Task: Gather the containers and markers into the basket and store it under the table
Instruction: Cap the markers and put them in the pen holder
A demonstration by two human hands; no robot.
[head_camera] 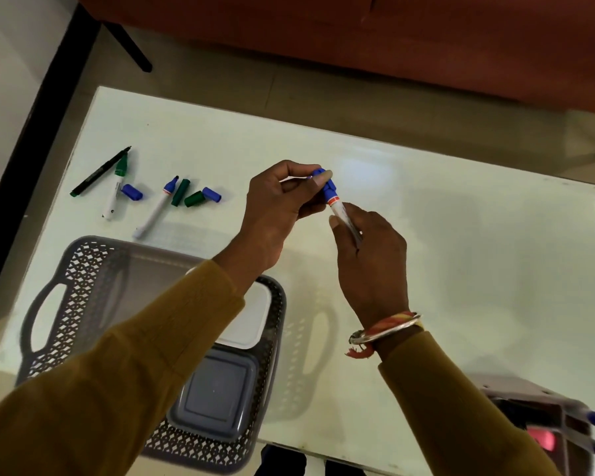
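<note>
Above the middle of the white table (461, 235), my right hand (371, 262) grips the white barrel of a blue marker (337, 204). My left hand (282, 204) pinches the marker's blue cap (320, 173) at its tip. A grey lattice basket (83, 286) stands at the near left, partly under my left sleeve. It holds a white container (251, 317) and a grey container (217, 393). At the far left lie a green-capped marker (115, 187), an uncapped blue marker (157, 207), a thin black pen (100, 171) and several loose blue and green caps (193, 197).
A brown sofa (358, 36) stands beyond the table's far edge. A black stand leg (128, 46) crosses the floor at the upper left. A grey plastic stool (536, 407) sits at the lower right, beside the table's near edge.
</note>
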